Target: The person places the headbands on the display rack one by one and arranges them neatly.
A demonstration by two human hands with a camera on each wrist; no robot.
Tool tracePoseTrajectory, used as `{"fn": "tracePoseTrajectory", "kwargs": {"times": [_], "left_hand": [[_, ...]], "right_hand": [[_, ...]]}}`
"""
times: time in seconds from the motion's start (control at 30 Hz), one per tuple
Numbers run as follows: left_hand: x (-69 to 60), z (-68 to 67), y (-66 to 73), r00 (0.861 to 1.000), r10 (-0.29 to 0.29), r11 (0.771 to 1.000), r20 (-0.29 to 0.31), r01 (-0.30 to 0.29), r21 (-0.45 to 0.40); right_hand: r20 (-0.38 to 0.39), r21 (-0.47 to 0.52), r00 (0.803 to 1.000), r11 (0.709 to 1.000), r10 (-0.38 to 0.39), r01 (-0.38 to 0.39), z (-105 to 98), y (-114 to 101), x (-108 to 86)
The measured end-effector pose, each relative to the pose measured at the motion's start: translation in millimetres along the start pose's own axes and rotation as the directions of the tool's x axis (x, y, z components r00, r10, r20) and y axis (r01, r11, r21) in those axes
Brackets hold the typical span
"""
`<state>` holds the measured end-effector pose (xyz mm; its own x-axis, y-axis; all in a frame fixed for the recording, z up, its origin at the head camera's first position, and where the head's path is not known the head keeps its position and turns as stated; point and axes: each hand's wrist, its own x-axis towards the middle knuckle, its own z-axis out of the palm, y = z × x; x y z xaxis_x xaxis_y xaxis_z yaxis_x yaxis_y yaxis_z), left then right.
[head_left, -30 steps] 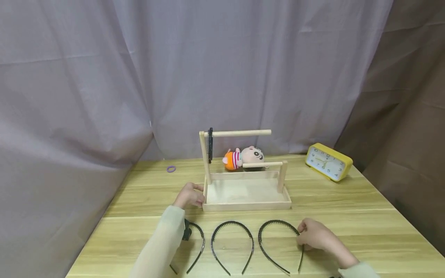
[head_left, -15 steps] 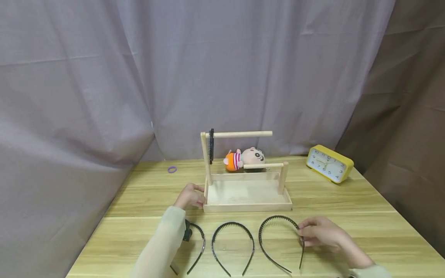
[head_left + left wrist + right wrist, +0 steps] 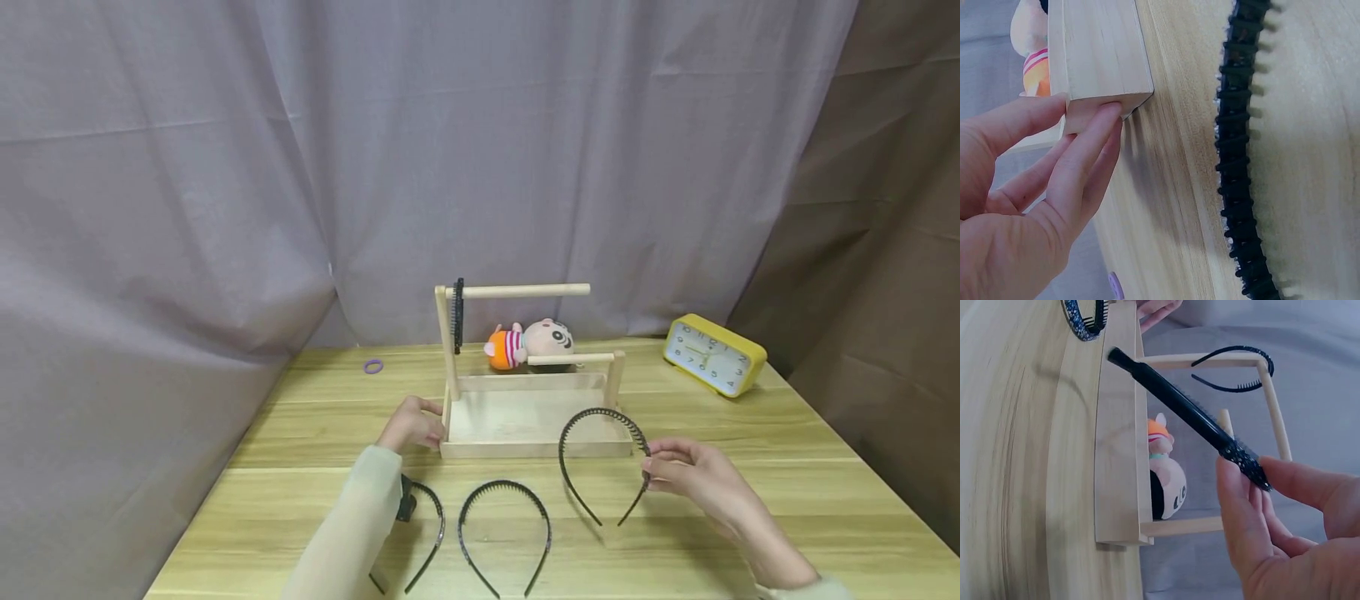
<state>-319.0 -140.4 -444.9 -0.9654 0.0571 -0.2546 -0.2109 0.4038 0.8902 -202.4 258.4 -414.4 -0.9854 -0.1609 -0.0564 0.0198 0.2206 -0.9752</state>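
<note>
Worktop (image 3: 750,483): pale yellowish wood, streaky grain running side to side. Grey curtain (image 3: 480,167) creased behind its far edge; brown curtain (image 3: 885,242) down the right. Yellow alarm clock (image 3: 716,357), white dial, near the far right corner. Small purple ring (image 3: 366,367) toward the far left corner. Plush doll (image 3: 513,348) lying near the far edge, orange bottoms, striped top. In front of it, a pale wooden stand (image 3: 536,451): shallow tray, two posts, two crossbars.

Held headband (image 3: 596,412): black, arched, toothed along the inner curve; glossy in the right wrist view, silvery speckles near the fingers. Up off the worktop, arch uppermost, before the tray's near right corner. Right hand (image 3: 708,483) pinches its side between thumb and fingers.

Left hand (image 3: 414,422): fingers fairly straight, tips against the tray's left end, not clenched.

Another headband (image 3: 458,321) hangs from the upper crossbar, close to the post. Middle headband (image 3: 504,483) and left headband (image 3: 438,533) lie toward the worktop's near edge, the latter partly behind the left sleeve (image 3: 352,517).
</note>
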Motion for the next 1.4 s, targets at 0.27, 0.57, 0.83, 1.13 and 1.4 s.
{"fn": "tracePoseTrajectory", "kwargs": {"times": [0.27,0.57,0.83,1.13,1.4], "left_hand": [[0.8,1.4,-0.3,1.0,-0.006,1.0,0.002,0.006,0.0],[2.6,1.1,-2.0,1.0,0.005,1.0,0.001,-0.005,-0.005],[2.3,1.4,-1.1,1.0,0.001,1.0,0.0,-0.001,-0.013],[-0.1,0.8,-1.7,1.0,0.001,1.0,0.006,-0.001,-0.017],[-3.0,-0.4,0.4,1.0,0.003,0.999,0.005,-0.003,-0.036]], "right_hand": [[-0.157,0.031,0.985,0.997,-0.071,0.077,6.1,-11.2,-5.1],[-0.269,0.131,0.951,0.972,-0.156,0.197,4.9,-18.3,-8.4],[-0.346,0.197,0.914,0.936,-0.21,0.29,1.3,-22.4,-7.2],[-0.459,0.189,0.857,0.917,-0.234,0.352,-4.2,-29.1,2.3],[-0.542,0.158,0.806,0.914,-0.236,0.374,-5.3,-42.4,11.8]]}}
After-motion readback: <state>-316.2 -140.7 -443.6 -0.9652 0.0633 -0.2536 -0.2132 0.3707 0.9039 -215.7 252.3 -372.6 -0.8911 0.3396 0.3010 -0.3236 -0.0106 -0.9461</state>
